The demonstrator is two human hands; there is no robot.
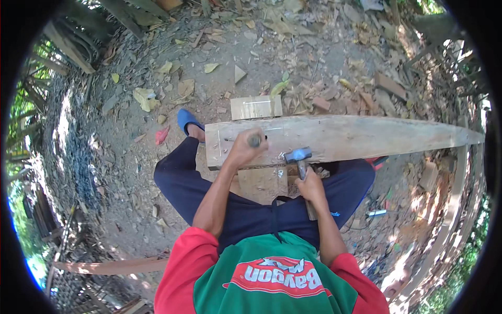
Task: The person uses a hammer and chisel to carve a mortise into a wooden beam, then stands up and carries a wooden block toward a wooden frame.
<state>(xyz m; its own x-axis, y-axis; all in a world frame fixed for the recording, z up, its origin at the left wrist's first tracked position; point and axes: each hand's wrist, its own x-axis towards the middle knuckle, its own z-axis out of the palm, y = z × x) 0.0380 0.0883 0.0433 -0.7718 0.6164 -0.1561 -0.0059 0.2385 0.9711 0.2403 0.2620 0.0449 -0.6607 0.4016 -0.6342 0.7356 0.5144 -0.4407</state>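
Clasping a round-handled tool point(254, 140), the left fingers point(260, 150) stand over the left part of a plank point(355, 137); the right fingers point(303, 182) grip a hammer point(298, 155), its head at the plank's near edge. A glancing blow could strike the left fingers, so near the tool's end. The right thigh point(345, 183) crowds the hammer; a block point(256, 108) lies beyond.

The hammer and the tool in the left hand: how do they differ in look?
The hammer shows its metal head and parts of its handle; the tool shows mainly a round end, the rest mostly hidden by the left hand. The hammer's head looks shiny and bluish; the tool's end looks dull and brownish. Both are gripped, the hammer by the right hand.
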